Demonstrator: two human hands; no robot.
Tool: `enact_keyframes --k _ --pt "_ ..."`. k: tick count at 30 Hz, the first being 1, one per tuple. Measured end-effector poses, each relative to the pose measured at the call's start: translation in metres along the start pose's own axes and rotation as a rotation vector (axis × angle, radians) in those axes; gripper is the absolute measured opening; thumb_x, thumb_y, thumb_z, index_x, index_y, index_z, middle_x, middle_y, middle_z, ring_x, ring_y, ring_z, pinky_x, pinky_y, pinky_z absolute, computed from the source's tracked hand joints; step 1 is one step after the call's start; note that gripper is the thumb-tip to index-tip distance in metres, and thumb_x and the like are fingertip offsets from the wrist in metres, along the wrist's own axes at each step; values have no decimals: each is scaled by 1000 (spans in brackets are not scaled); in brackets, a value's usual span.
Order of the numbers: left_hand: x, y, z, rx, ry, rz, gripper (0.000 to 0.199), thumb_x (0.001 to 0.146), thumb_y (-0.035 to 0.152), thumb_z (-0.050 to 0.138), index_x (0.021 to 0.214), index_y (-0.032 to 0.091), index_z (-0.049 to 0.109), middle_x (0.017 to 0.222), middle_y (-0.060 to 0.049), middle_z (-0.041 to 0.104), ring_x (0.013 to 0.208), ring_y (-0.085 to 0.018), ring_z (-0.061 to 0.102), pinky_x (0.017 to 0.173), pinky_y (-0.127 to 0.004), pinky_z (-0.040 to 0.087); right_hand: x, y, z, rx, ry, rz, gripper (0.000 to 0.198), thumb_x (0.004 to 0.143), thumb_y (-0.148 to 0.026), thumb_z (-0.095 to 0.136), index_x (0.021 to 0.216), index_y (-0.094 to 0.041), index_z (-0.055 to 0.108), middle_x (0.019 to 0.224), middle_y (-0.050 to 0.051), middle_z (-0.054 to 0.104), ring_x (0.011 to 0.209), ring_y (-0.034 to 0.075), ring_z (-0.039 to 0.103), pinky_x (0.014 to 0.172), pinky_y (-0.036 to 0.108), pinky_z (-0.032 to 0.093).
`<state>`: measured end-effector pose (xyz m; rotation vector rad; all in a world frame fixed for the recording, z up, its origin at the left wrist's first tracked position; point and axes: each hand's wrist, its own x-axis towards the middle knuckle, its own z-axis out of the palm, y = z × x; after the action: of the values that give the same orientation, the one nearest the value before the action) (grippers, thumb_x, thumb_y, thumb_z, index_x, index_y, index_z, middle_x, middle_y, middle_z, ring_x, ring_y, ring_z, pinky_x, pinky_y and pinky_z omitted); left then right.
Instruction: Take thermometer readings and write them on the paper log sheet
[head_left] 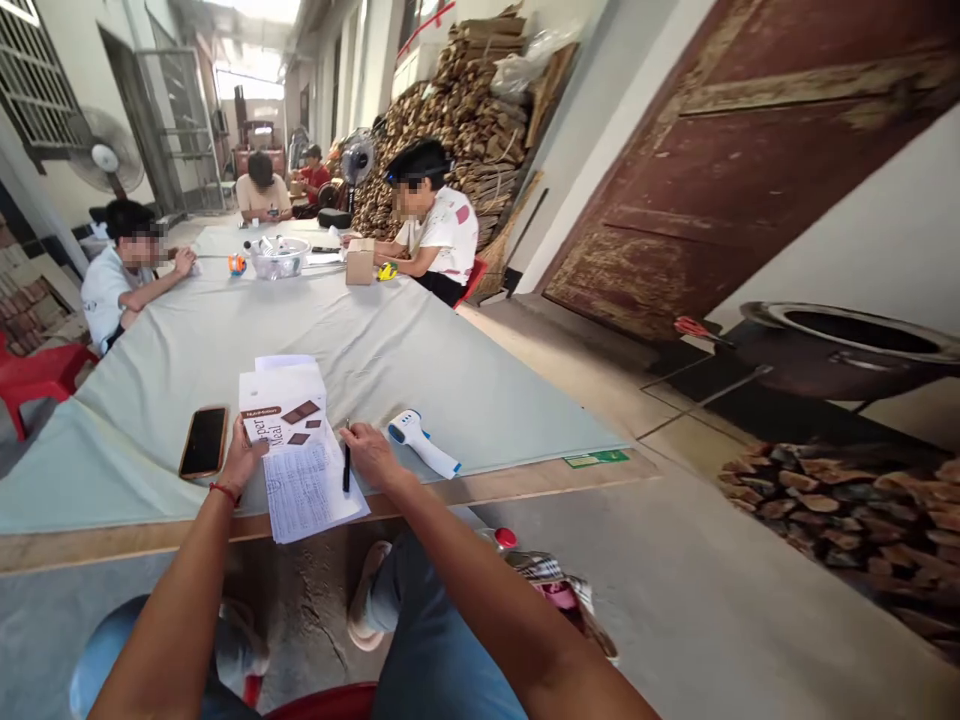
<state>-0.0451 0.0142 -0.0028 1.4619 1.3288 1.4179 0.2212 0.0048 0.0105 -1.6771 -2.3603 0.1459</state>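
Head view, looking down over a long desk (225, 340) covered in pale green cloth. The left hand (241, 458), a red cord at its wrist, lies on the near corner of a white carton (283, 405) printed with brown chocolate squares, its grip loosely closed on the carton's lower edge. The right hand (371, 455) rests just beside a black pen (346, 462) that lies on a printed sheet (304, 490); the fingers curl beside the pen, and I cannot tell whether they pinch it. The sheet sits partly under the carton and hangs slightly over the desk's near edge. The carton looks light, stiff and easily dented, best held by its side edges; the sheet is thin, floppy and likely to slide; the pen is slim, smooth and hard, best taken at mid-barrel. A dark phone (203, 441) lies left of the carton and a white and blue infrared thermometer (421, 441) lies right of the pen. Other people sit at the far end, near a clear bowl (279, 258) and a small brown box (360, 261).
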Motion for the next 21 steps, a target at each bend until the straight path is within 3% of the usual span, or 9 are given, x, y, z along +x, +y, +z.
enact_keyframes --k 3,6,8,10,13,16,18,21 --pt "9 -2 -2 1 -89 -59 52 67 29 67 115 17 50 108 -8 67 102 -24 63 92 -42 50 -5 11 -15 -37 91 86 48 92 -9 44 137 -20 54 125 15 59 115 26 53 95 35 38" --pt "8 -10 -1 16 -48 14 59 72 43 70 123 18 50 120 -11 65 111 -26 61 96 -41 49 -23 38 -27 -89 186 419 50 92 -27 56 139 -12 48 134 23 52 124 34 47 96 43 38" --pt "6 -14 2 52 5 50 61 77 51 67 126 19 51 124 -12 64 113 -26 60 97 -41 48 -34 57 -32 -63 91 578 53 89 -39 61 132 -9 51 128 25 54 120 36 50 93 44 40" --pt "6 -15 3 121 65 58 57 81 55 62 124 19 54 123 -12 65 112 -26 60 97 -42 47 -40 68 -34 10 5 622 46 89 -40 60 123 -9 57 122 24 59 115 34 55 91 42 42" --pt "5 -14 4 246 96 75 49 88 56 52 119 19 59 117 -11 67 106 -26 60 95 -43 47 -40 60 -31 290 71 578 34 89 -40 56 109 -12 62 109 18 65 104 28 60 86 36 44" --pt "4 -13 3 361 87 105 47 92 55 46 120 19 60 117 -12 67 107 -28 60 96 -46 46 -35 20 -23 879 157 365 37 86 -53 53 95 -19 62 83 4 65 79 20 59 72 30 44" --pt "4 -14 2 413 91 118 48 93 54 43 121 19 59 118 -13 67 109 -29 59 98 -47 45 -31 -15 -16 1254 99 239 44 80 -65 54 82 -21 59 66 -2 56 62 16 52 59 27 40" --pt "3 -16 3 449 87 133 48 94 53 40 121 18 60 118 -14 67 110 -29 60 98 -47 45 -24 -60 -7 1537 9 200 48 72 -69 62 69 -22 52 57 -5 48 51 11 43 52 26 35"
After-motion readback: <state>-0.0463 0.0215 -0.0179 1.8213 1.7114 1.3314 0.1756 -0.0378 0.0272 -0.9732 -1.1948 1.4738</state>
